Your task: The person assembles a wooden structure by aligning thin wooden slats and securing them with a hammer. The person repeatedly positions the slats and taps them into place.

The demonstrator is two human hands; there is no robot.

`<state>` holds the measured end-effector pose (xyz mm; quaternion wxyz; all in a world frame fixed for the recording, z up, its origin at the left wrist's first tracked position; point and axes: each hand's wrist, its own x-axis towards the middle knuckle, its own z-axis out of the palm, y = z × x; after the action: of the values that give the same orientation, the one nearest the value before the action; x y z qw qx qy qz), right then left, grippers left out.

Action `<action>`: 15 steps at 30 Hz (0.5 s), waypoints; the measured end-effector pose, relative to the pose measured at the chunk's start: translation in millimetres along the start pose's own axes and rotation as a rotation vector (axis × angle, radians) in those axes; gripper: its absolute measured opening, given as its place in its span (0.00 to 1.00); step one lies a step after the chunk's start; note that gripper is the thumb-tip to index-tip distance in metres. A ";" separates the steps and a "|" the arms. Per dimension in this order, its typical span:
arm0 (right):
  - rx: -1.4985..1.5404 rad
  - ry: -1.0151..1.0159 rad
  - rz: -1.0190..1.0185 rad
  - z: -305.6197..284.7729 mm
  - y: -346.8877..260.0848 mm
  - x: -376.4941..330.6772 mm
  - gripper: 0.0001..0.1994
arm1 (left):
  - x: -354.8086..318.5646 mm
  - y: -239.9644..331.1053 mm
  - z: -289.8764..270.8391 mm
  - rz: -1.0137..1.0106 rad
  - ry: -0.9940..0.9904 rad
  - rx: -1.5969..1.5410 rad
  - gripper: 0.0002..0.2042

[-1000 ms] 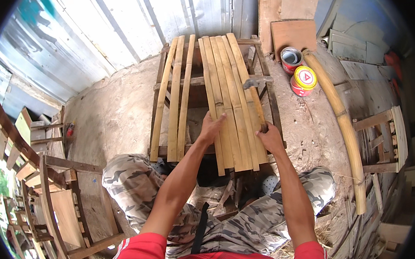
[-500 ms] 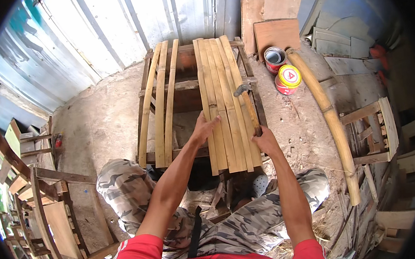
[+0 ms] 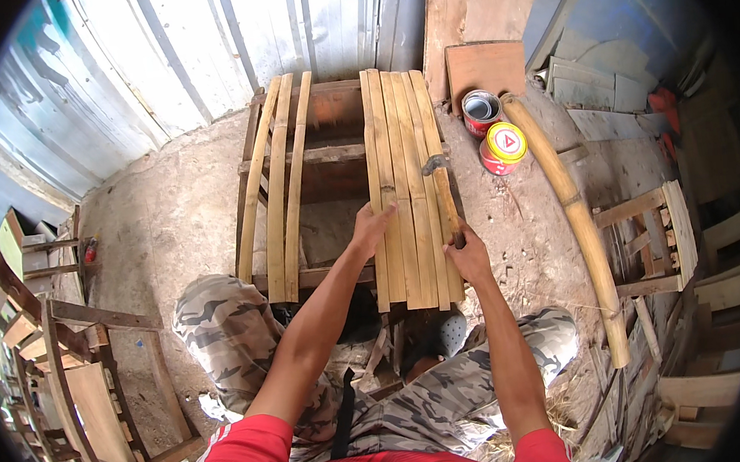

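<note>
Several split bamboo slats (image 3: 399, 126) lie side by side, lengthwise, over the right part of a low wooden frame (image 3: 326, 154). My left hand (image 3: 375, 228) is at the left edge of this group, its thumb on top and its fingers closed on the slats. In my right hand (image 3: 470, 256) is a hammer (image 3: 447, 195), gripped by its wooden handle. The hammer lies along the right side of the group, its metal head pointing away from me. My right hand also rests against the slats' right edge. Three more bamboo slats (image 3: 270, 186) lie apart on the frame's left side.
Two paint cans (image 3: 502, 147) stand on the floor right of the frame, beside a long bamboo pole (image 3: 573, 208). A corrugated metal wall (image 3: 178, 56) rises behind. Wooden chair frames (image 3: 76, 380) stand at the left, with more wooden pieces (image 3: 645, 237) at the right.
The grouped slats have shifted right on the frame and lie straighter, with both hands still at their edges. The hammer stays in my right hand. The whole view has shifted slightly.
</note>
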<state>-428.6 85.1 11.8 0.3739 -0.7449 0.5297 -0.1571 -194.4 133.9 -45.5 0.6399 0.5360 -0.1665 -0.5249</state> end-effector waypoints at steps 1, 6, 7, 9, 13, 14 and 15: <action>0.014 -0.016 0.015 -1.6 -2.4 0.3 0.35 | 0.9 -1.8 -2.2 -0.028 0.007 -0.043 0.13; -0.018 -0.060 0.008 -2.5 -6.3 3.0 0.39 | 5.8 -13.7 -8.0 0.046 0.005 -0.032 0.15; -0.026 -0.047 -0.006 -2.5 -2.5 4.6 0.39 | 6.8 -13.3 -5.5 0.039 0.008 -0.019 0.15; 0.003 -0.030 -0.029 -1.1 4.8 6.0 0.39 | 6.7 -12.8 -2.4 0.038 0.002 -0.030 0.15; 0.098 0.059 -0.078 -1.7 -0.7 -0.3 0.28 | -2.0 -8.7 1.6 0.011 0.030 -0.111 0.15; 0.115 0.054 -0.067 -3.3 0.9 0.5 0.24 | -5.0 -5.3 5.1 -0.007 0.049 -0.124 0.14; 0.132 0.049 -0.056 -6.2 1.6 1.5 0.19 | -4.0 -6.5 7.1 0.004 0.034 -0.119 0.14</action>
<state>-433.0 81.1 14.7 0.4044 -0.7291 0.5063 -0.2202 -204.6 134.4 -47.1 0.6744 0.5057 -0.1249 -0.5233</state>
